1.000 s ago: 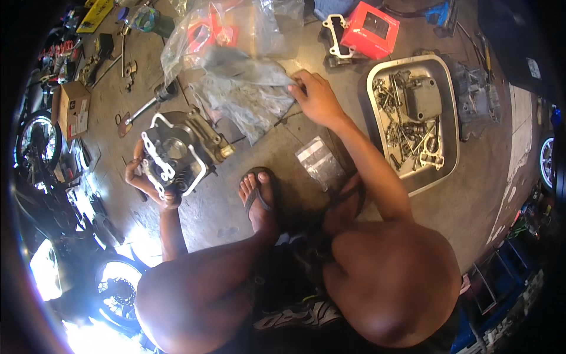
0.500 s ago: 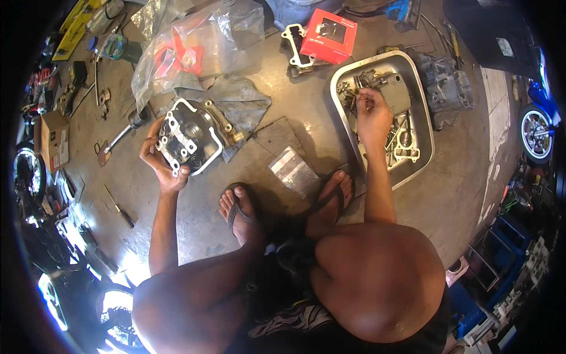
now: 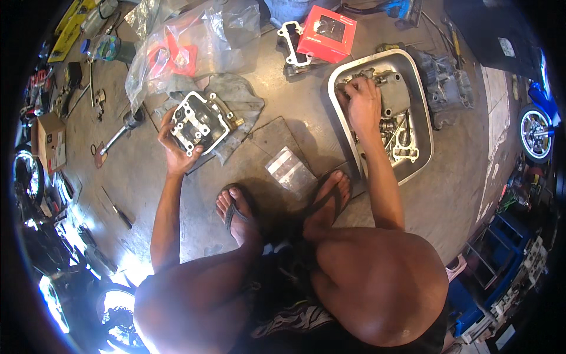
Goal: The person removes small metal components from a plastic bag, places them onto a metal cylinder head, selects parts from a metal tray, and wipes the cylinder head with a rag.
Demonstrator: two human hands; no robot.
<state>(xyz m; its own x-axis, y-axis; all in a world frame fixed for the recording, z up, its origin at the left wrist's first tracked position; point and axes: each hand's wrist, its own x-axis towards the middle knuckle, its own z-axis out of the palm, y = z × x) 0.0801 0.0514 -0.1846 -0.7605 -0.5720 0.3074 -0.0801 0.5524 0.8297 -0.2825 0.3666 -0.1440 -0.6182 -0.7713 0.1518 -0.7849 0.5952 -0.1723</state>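
Observation:
My left hand (image 3: 175,154) grips an engine cylinder head (image 3: 203,125) by its near left side, thumb at the lower corner. The head is tilted, so its pale rim and the dark recesses inside show. It is over a grey rag (image 3: 249,101). My right hand (image 3: 364,107) reaches into a metal tray (image 3: 432,138) of engine parts, at its far left. Its fingers are bent together among small metal pieces, and what they hold is hidden. Beside them in the tray lies a grey metal cover (image 3: 396,94), with a pale bracket-like part (image 3: 405,154) nearer me.
A small clear plastic packet (image 3: 290,167) lies before my feet. Beyond are a red box (image 3: 326,34), a pale gasket-shaped part (image 3: 289,40) and a clear plastic bag (image 3: 221,38). Left lie a socket tool (image 3: 121,131) and screwdriver (image 3: 121,215); an engine casing (image 3: 445,85) stands right.
The cylinder head has shifted right in my left hand and its opening faces me at a different tilt. My right hand has moved slightly left within the tray.

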